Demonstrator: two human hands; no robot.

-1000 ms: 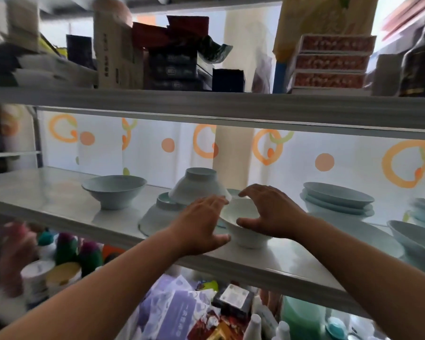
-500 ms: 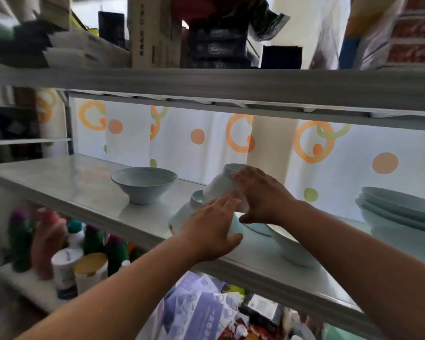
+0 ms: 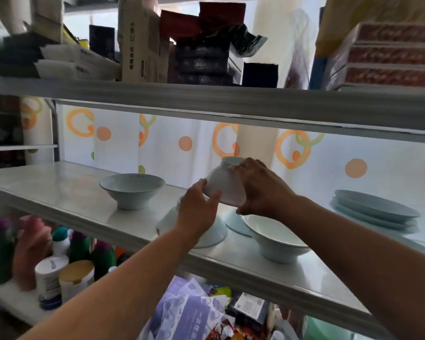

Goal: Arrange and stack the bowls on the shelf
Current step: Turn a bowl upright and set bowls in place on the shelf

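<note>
Both my hands hold an upside-down pale blue bowl (image 3: 222, 184) lifted and tilted above the middle shelf (image 3: 66, 192). My right hand (image 3: 258, 187) grips its right side and foot; my left hand (image 3: 198, 212) cups its lower left rim. Below it lies another overturned bowl (image 3: 212, 235), partly hidden by my left hand. An upright bowl (image 3: 132, 190) stands to the left, and a second upright bowl (image 3: 275, 238) stands near the front edge on the right. A small plate (image 3: 234, 223) lies behind, between the two bowls.
A stack of pale blue plates (image 3: 374, 212) sits at the right of the shelf. The upper shelf (image 3: 206, 99) carries boxes and hangs low overhead. Bottles and jars (image 3: 52, 273) fill the lower shelf on the left, packets (image 3: 194, 315) lie below the middle.
Both hands left the upright bowl near the front edge, moved to the overturned top bowl and raised it, tilting, off the overturned bowl beneath. The camera came closer and shifted left.
</note>
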